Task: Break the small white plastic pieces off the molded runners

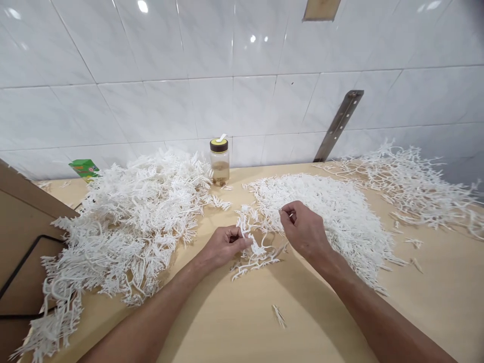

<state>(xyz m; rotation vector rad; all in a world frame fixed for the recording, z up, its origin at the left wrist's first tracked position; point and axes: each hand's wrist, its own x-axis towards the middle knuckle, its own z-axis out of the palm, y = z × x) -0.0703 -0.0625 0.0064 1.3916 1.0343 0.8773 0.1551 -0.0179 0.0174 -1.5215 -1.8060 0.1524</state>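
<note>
Near the middle of the table, my left hand [227, 244] pinches a white branched plastic sprig [258, 247] between thumb and fingers. More white branched pieces [255, 264] lie just beyond and below it. My right hand [302, 227] is closed in a pinch above the left edge of a heap of small white pieces [321, 196]. Whatever its fingertips hold, if anything, is too small to make out. To the left of my left hand spreads a large tangled pile of white sprigs with bushy tips [151, 201].
A lidded jar [220, 164] of brownish liquid stands by the tiled wall. At back right lies a pile of bare white branches [412, 184]. A metal bracket [338, 126] leans there. A green packet [83, 168] and cardboard box [22, 217] are at left. Loose bits [279, 316] lie in front.
</note>
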